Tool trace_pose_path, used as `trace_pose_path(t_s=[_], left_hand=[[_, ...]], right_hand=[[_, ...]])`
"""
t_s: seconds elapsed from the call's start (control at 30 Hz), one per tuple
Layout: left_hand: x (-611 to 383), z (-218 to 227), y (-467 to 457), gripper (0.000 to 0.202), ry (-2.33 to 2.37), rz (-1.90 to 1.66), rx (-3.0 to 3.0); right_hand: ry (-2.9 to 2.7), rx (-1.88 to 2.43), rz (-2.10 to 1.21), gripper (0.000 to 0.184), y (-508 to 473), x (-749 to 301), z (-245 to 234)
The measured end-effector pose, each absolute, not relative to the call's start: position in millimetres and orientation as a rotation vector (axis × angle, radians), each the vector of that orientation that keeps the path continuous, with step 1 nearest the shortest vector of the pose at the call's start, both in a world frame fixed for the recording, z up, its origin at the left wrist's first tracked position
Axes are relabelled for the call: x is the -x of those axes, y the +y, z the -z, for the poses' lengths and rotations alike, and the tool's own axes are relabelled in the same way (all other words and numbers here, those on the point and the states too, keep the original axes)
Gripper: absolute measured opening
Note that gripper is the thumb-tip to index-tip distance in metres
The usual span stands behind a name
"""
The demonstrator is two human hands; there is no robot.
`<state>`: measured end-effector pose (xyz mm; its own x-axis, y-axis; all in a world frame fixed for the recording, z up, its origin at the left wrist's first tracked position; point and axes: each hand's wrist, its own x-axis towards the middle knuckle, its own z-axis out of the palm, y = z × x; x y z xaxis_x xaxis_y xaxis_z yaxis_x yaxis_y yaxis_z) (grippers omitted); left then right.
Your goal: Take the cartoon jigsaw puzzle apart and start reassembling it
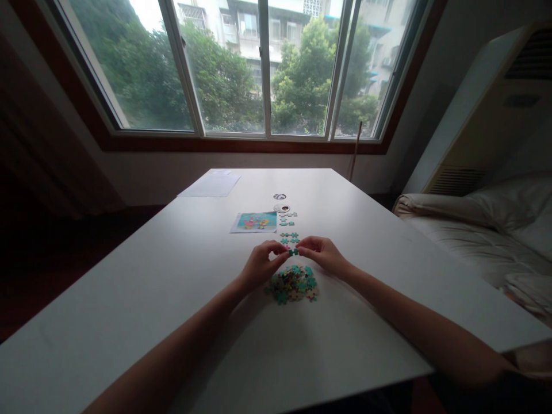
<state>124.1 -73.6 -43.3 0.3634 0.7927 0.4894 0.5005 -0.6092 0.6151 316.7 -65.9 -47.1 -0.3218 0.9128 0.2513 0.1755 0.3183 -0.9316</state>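
My left hand (266, 261) and my right hand (324, 254) meet over the middle of the table, each pinching one side of dark green jigsaw puzzle pieces (293, 252). Whether these two pieces are joined, I cannot tell. Just nearer to me lies a heap of loose puzzle pieces (294, 283), mostly green with some beige. Beyond my fingers, several puzzle pieces (289, 238) are laid out in short rows. A printed cartoon picture (254, 222) on a turquoise ground lies flat to the left of those rows.
Two small round items (282, 208) sit behind the rows of pieces. White paper sheets (210, 184) lie at the far left of the white table (172, 270). A couch (470, 230) stands at the right, and a window (263, 69) is beyond the far edge.
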Motion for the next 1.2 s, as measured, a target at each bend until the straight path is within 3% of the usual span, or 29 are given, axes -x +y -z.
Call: trace_pose_path(t_s=[0.37,0.73,1.03,1.2], left_hand=[[-123.6,45.1,-72.0,0.018,1.127,-1.127,-2.205],[-102.5,58.9,-51.3,0.019,1.257,-1.145,-2.229],[-101.9,60.2,-50.9,0.016,1.286,-1.112,-2.256],[-101.5,59.5,-50.9,0.015,1.298,-1.096,-2.266]], right_hand=[[-1.853,1.098,-0.790,0.030,-68.6,-318.5,44.1],[-1.580,1.163,-0.676,0.034,-40.5,-347.2,50.9],[-1.860,1.510,-0.434,0.026,-32.6,-357.8,61.4],[-2.016,1.486,-0.120,0.019,-29.4,-362.3,65.5]])
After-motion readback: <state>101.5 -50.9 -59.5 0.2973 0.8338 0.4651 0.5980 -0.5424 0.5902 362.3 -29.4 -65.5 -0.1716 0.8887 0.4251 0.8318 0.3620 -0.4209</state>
